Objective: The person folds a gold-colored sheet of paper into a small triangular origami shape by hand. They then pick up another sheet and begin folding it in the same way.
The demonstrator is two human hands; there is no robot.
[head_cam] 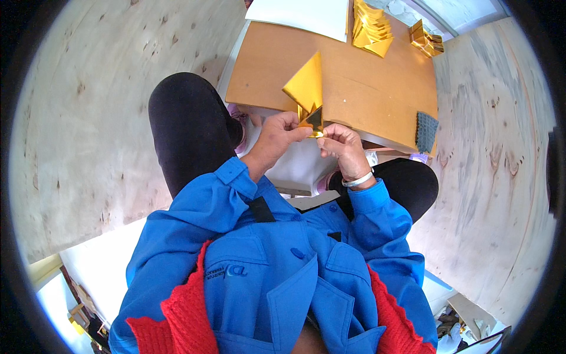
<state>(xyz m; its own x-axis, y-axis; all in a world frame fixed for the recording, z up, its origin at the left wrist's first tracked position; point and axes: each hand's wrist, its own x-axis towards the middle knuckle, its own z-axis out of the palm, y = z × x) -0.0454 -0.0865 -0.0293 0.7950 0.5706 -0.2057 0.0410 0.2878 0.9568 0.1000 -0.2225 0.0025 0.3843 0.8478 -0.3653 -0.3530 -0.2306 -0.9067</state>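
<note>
A sheet of shiny gold foil paper [308,86], partly folded, is held up in front of me at the near edge of the small brown table [274,62]. Its upper part rises to a point, and the lower part is folded narrow and reflects dark. My left hand [283,132] pinches the lower left of the foil between thumb and fingers. At the lower right corner, the thumb and forefinger of my right hand [342,148] grip the foil. A bracelet circles my right wrist.
A stack of folded gold foil pieces [371,31] lies at the table's far side, with more folded gold pieces [426,39] at the far right corner. White paper [300,15] covers the far left. A dark textured pad [426,132] rests at the right edge. My knees flank the table.
</note>
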